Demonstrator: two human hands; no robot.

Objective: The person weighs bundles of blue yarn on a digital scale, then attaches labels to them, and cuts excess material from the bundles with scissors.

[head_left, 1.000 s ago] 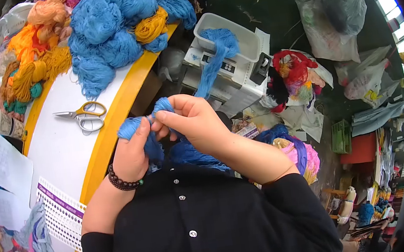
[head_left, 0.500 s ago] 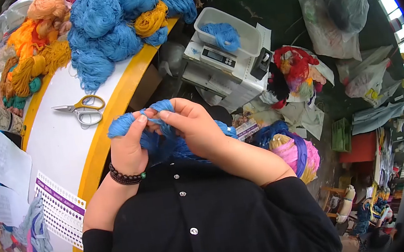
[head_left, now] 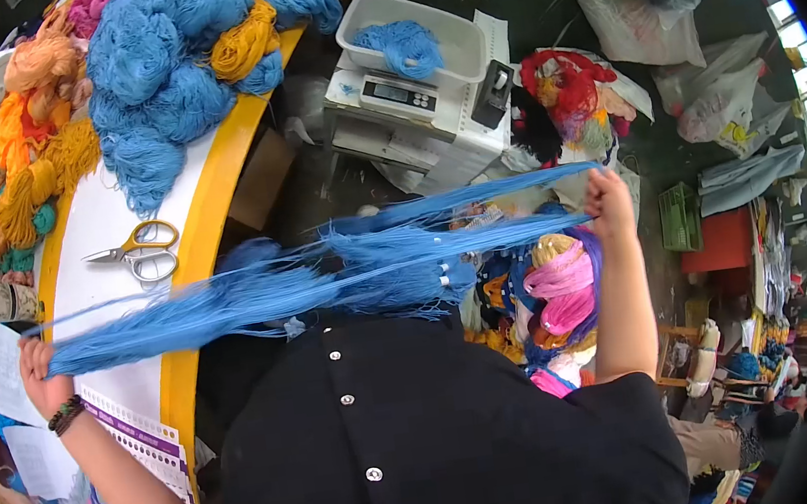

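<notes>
A long skein of blue thread [head_left: 228, 302] is stretched wide across my front, its strands spread and partly loose. My left hand [head_left: 38, 369] is closed round its left end, over the table's edge with the papers. Far out to the right, my right hand [head_left: 609, 199] grips the other end in a fist. More blue thread [head_left: 390, 264] with small white ties hangs in front of my shirt, behind the stretched strands. Scissors [head_left: 136, 249] with one yellow and one white handle lie on the white table [head_left: 87, 215] above my left hand.
A heap of blue yarn [head_left: 170, 69] and orange skeins [head_left: 11, 129] cover the table's far end. Ahead stands a scale [head_left: 399, 94] bearing a white tub [head_left: 464, 43]. Pink and purple skeins [head_left: 564, 288] lie right of me. Plastic bags [head_left: 640, 1] rest on the floor.
My hands were close together at the bunched blue thread. They have moved far apart, left and right, and the skein is now drawn out between them.
</notes>
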